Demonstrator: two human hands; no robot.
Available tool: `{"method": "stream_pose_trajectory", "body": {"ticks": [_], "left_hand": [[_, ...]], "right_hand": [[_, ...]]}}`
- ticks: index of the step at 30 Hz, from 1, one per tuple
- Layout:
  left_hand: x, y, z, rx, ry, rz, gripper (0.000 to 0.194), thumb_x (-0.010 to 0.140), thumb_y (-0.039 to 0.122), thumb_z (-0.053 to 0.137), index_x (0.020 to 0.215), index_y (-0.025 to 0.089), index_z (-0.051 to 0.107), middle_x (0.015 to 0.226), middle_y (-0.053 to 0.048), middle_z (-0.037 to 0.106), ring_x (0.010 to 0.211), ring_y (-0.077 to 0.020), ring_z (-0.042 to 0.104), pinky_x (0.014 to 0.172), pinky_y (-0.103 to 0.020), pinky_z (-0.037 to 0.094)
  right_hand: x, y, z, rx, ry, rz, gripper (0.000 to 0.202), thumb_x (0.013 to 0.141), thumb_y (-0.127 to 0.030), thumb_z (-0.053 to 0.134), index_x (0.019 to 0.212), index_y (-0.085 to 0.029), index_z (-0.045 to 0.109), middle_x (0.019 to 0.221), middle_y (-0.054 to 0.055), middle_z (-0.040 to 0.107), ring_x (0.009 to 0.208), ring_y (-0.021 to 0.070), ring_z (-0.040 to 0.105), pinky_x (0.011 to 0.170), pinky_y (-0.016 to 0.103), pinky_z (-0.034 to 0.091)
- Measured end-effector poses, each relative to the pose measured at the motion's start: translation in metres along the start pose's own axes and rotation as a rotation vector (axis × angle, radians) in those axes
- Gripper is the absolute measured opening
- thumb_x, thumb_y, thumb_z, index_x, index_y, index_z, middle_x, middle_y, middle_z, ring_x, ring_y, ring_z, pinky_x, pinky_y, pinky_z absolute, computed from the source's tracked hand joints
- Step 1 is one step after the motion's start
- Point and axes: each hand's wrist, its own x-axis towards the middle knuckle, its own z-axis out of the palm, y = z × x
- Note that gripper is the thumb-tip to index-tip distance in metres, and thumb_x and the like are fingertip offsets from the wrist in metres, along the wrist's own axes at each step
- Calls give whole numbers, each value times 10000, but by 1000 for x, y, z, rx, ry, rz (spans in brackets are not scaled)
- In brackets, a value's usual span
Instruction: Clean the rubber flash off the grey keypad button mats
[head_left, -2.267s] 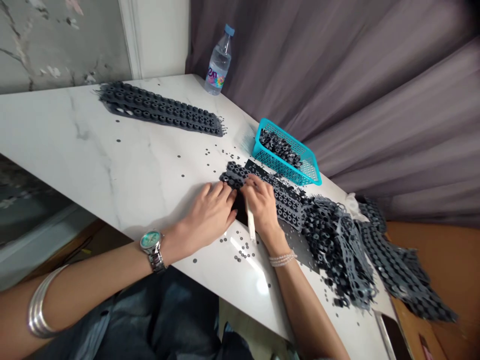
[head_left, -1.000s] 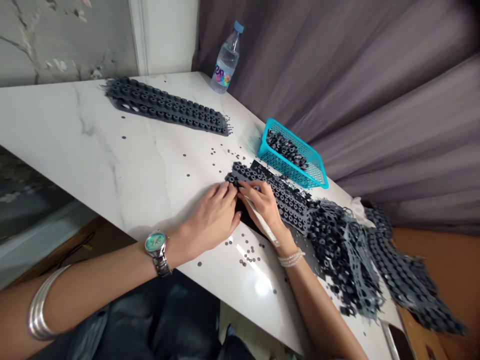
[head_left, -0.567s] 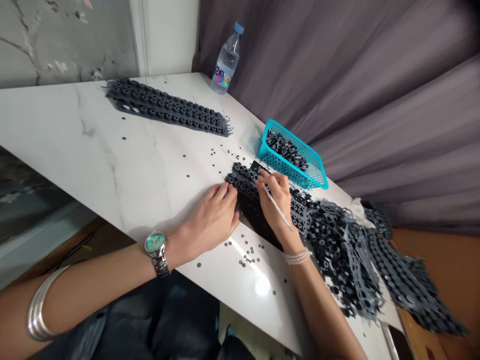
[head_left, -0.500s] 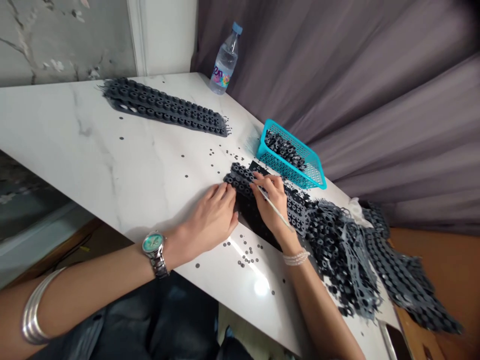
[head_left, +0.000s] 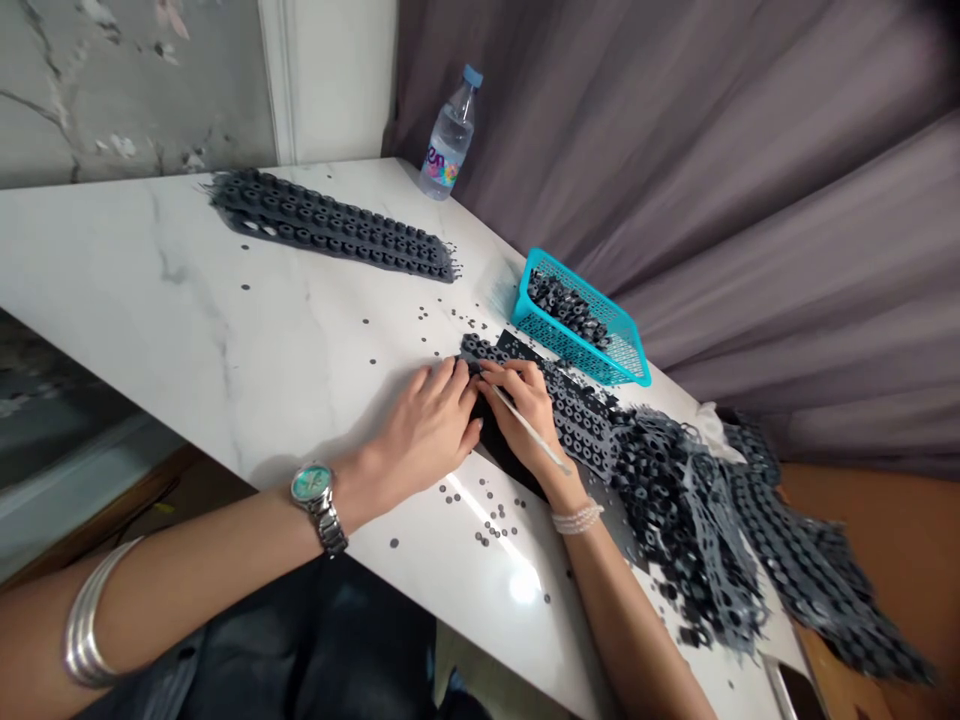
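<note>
My right hand is closed around a thin white stick, its fingertips at the left end of a dark grey sheet of moulded rubber rings. My left hand lies flat beside it, fingers stretched out and their tips touching that same end. Beneath the sheet is a smooth black strip, partly covered by both hands. The tip of the stick is hidden between my fingers. Small dark discs are scattered on the white table near my hands.
A turquoise basket holds loose black rings. Right of my hand lies a heap of black rings with stringy grey scrap. Further back are another ringed sheet and a water bottle. A phone lies at the right edge.
My right hand with the stick has moved left along the ringed sheet, close to my left hand's fingertips. My left hand has stayed nearly in place. The view has shifted slightly.
</note>
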Motion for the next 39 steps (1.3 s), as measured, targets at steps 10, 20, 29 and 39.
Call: {"method": "stream_pose_trajectory", "body": {"ticks": [10,20,29,39], "left_hand": [[-5,3,6,74,11,30,511,980,321,360,1279,-30,579,1319,-233,605,1294,-321,485,1036,-425,378],[-4,4,6,102,2,29,505,977,319,357,1268,-17,597,1338,-226,599,1285,-315,498,1042,-436,368],[0,2,2,15,-34,22,467,972,302,358,1240,7,602,1279,-206,626,1212,-309,523,969,-422,411],[-1,0,4,25,-57,34,479,973,310,353,1250,11,605,1320,-199,603,1235,-307,501,1008,-421,387]], "right_hand": [[2,-1,1,-83,-46,-48,166,979,-258,526,1088,-255,651,1165,51,702,1025,231,600,868,441,486],[0,-5,-2,-66,-46,-32,178,977,-251,523,1101,-238,651,1174,74,688,1051,231,595,868,421,525],[-1,-4,-1,-71,-32,-31,191,977,-224,519,1124,-249,638,1168,65,690,1043,229,596,862,425,534],[0,-4,-2,-60,-56,-41,170,971,-229,531,1103,-242,638,1165,70,686,1037,224,596,859,409,538]]}}
